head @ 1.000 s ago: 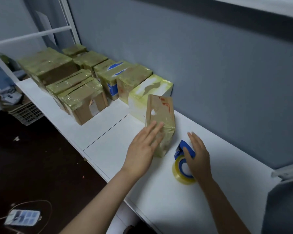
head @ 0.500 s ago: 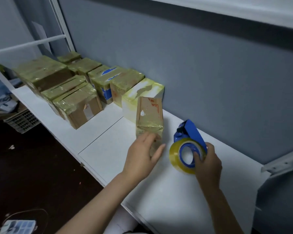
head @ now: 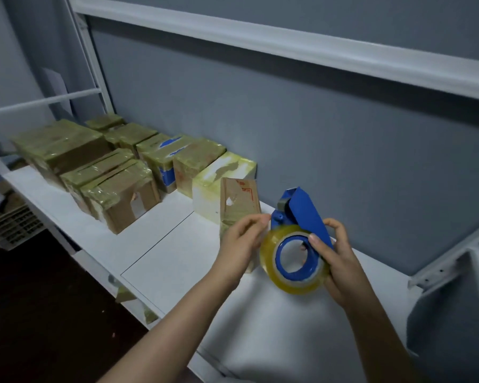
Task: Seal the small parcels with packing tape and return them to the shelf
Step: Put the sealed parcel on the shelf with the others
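Above the shelf [head: 177, 261], right hand [head: 340, 261] grips one tape dispenser [head: 297, 214]; left hand [head: 241, 241] curls, hold unclear, before one parcel [head: 239, 200].

Glossy tape roll [head: 293, 261], cardboard parcel [head: 239, 200]

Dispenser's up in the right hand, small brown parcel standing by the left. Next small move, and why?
Probably pull a short strip toward the parcel with the left hand. The right hand grips the tape dispenser above the shelf, the left fingertips are at its front, and the parcel stands upright just behind.
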